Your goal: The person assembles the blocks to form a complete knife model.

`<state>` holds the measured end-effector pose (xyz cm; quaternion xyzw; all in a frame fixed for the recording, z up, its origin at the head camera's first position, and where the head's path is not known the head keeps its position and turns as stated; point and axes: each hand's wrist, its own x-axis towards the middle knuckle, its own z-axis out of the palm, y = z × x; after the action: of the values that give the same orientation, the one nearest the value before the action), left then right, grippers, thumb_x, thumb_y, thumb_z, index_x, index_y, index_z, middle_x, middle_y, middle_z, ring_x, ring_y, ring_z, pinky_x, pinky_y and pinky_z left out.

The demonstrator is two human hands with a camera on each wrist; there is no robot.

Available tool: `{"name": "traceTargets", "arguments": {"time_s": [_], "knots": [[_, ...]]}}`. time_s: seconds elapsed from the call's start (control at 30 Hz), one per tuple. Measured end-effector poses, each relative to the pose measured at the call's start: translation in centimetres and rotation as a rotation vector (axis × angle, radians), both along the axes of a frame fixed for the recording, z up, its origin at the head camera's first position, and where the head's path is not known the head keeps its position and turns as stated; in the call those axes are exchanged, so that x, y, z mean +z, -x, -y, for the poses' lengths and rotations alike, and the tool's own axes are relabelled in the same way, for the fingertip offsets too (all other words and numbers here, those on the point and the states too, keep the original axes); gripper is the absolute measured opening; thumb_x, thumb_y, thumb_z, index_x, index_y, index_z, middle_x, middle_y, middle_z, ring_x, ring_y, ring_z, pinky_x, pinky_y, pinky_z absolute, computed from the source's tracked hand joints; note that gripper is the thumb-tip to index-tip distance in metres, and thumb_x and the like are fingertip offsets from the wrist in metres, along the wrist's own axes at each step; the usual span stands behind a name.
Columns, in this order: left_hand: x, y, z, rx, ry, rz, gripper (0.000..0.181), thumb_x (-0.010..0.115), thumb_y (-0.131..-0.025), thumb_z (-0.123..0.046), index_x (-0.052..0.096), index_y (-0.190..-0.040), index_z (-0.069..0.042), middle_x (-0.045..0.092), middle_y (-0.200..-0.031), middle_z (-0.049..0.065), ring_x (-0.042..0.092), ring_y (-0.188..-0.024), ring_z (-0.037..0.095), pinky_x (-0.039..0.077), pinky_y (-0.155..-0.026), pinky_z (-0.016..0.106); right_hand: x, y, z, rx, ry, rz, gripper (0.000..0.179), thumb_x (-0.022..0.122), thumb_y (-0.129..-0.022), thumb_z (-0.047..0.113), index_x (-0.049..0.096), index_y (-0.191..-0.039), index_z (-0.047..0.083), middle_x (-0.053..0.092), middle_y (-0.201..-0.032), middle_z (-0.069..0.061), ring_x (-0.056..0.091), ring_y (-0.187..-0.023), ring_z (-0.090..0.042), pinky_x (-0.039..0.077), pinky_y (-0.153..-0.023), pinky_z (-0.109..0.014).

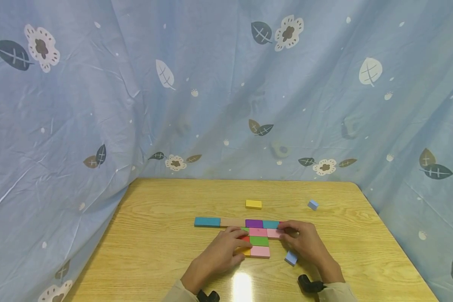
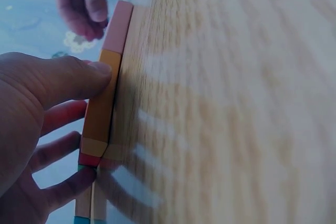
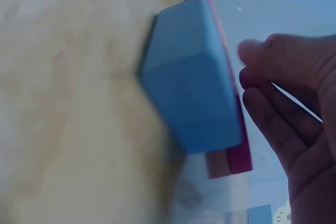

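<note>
My left hand (image 1: 222, 251) rests at the left part of a flat group of coloured wooden blocks, fingers spread over it. In the left wrist view its thumb touches the orange block (image 2: 103, 103); a pink block (image 2: 118, 27) adjoins that one. At the group's right end my right hand (image 1: 303, 241) pinches a light pink block (image 1: 273, 233) between thumb and fingertip, partly covering it. Left of that lies a darker pink block (image 1: 258, 232), with a green block (image 1: 259, 241) below. Near the right hand's thumb side sits a loose blue block (image 1: 291, 258), large in the right wrist view.
The top row holds a long blue block (image 1: 207, 222), a tan block (image 1: 233, 222), a purple block (image 1: 254, 223) and a teal block (image 1: 271, 225). Farther back lie a yellow block (image 1: 253, 204) and a small blue block (image 1: 313, 205). A patterned curtain (image 1: 219, 105) hangs behind the wooden table (image 1: 154, 247).
</note>
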<state>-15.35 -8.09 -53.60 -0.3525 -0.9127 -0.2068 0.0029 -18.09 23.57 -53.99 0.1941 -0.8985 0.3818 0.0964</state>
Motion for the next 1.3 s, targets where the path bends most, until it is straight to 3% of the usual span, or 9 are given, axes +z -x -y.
{"name": "traceTargets", "arguments": {"time_s": [0.1, 0.27, 0.4, 0.6, 0.83, 1.0, 1.3], "knots": [[0.0, 0.0, 0.0, -0.003, 0.004, -0.007, 0.032, 0.076, -0.101, -0.021, 0.081, -0.131, -0.031, 0.064, -0.156, -0.003, 0.053, -0.148, 0.023, 0.052, -0.119, 0.052, 0.6, 0.5, 0.1, -0.009, 0.006, -0.028, 0.024, 0.09, -0.089, 0.004, 0.085, -0.11, 0.014, 0.085, -0.108, 0.001, 0.08, -0.097, -0.016, 0.067, -0.083, -0.027], [0.0, 0.0, 0.0, -0.003, 0.003, -0.006, 0.032, 0.076, -0.101, -0.021, 0.081, -0.131, -0.032, 0.064, -0.156, -0.003, 0.053, -0.149, 0.024, 0.052, -0.119, 0.053, 2.1, 2.3, 0.4, 0.013, 0.113, -0.068, 0.025, 0.089, -0.09, 0.004, 0.084, -0.115, 0.007, 0.084, -0.112, -0.01, 0.081, -0.101, -0.029, 0.067, -0.09, -0.025], [0.1, 0.0, 0.0, -0.004, -0.004, -0.004, 0.032, 0.075, -0.102, -0.02, 0.081, -0.131, -0.031, 0.064, -0.156, -0.003, 0.053, -0.149, 0.025, 0.052, -0.119, 0.053, 3.1, 4.1, 0.8, 0.049, 0.219, -0.024, 0.027, 0.086, -0.094, 0.006, 0.082, -0.121, 0.007, 0.081, -0.121, -0.019, 0.079, -0.111, -0.039, 0.064, -0.098, -0.023], [0.2, 0.0, 0.1, -0.004, -0.008, 0.008, 0.032, 0.076, -0.102, -0.021, 0.081, -0.132, -0.031, 0.064, -0.157, -0.003, 0.053, -0.149, 0.024, 0.052, -0.119, 0.053, 3.6, 6.6, 1.8, 0.078, 0.32, 0.078, 0.034, 0.085, -0.098, 0.014, 0.079, -0.131, 0.007, 0.076, -0.131, -0.026, 0.076, -0.12, -0.045, 0.063, -0.095, -0.018], [0.1, 0.1, 0.1, -0.001, -0.007, 0.017, 0.032, 0.076, -0.101, -0.021, 0.081, -0.132, -0.032, 0.063, -0.157, -0.004, 0.052, -0.149, 0.024, 0.051, -0.12, 0.054, 2.7, 9.0, 3.1, 0.126, 0.401, 0.188, 0.04, 0.084, -0.097, 0.008, 0.075, -0.135, -0.002, 0.072, -0.135, -0.033, 0.07, -0.126, -0.053, 0.061, -0.095, -0.016], [0.0, 0.1, 0.1, -0.003, -0.001, 0.011, 0.032, 0.077, -0.102, -0.023, 0.081, -0.132, -0.032, 0.063, -0.157, -0.004, 0.052, -0.15, 0.023, 0.05, -0.121, 0.052, 1.4, 10.2, 3.7, 0.111, 0.361, 0.231, 0.045, 0.086, -0.095, 0.009, 0.073, -0.135, -0.007, 0.074, -0.134, -0.028, 0.074, -0.123, -0.046, 0.059, -0.095, -0.014], [-0.1, 0.2, 0.1, -0.007, -0.001, 0.0, 0.032, 0.077, -0.101, -0.023, 0.081, -0.131, -0.032, 0.064, -0.155, -0.005, 0.053, -0.148, 0.022, 0.051, -0.121, 0.05, -0.3, 11.4, 4.4, 0.109, 0.277, 0.282, 0.038, 0.084, -0.096, 0.005, 0.076, -0.132, -0.003, 0.077, -0.132, -0.021, 0.077, -0.121, -0.036, 0.064, -0.101, -0.03]]}}
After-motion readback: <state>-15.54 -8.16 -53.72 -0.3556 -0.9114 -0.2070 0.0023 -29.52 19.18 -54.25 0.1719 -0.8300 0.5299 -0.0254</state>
